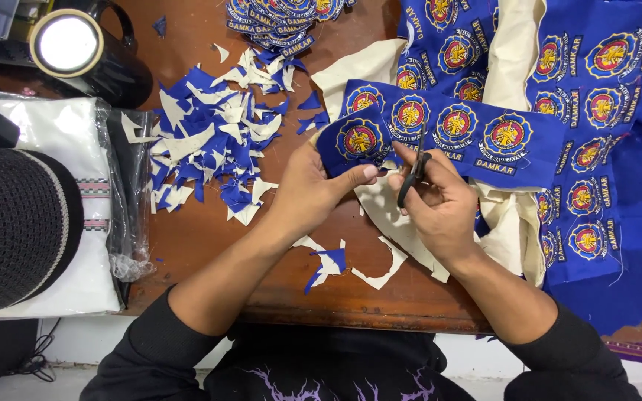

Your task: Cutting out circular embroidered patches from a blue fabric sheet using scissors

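My left hand (310,189) pinches the end of a blue fabric strip (477,134) that carries a row of round embroidered badges. The nearest badge (360,140) sits just above my left thumb. My right hand (440,204) holds small black scissors (412,174), their blades pointing up at the strip beside that badge. Cream backing cloth (391,215) hangs under the strip and runs beneath my right hand.
A heap of blue and cream offcuts (209,141) lies left of the hands on the brown table (202,238). Cut badges (276,18) are piled at the top. More badge fabric (603,111) covers the right. A black roll (83,52), bagged white cloth (61,148) and a dark hat (9,223) sit left.
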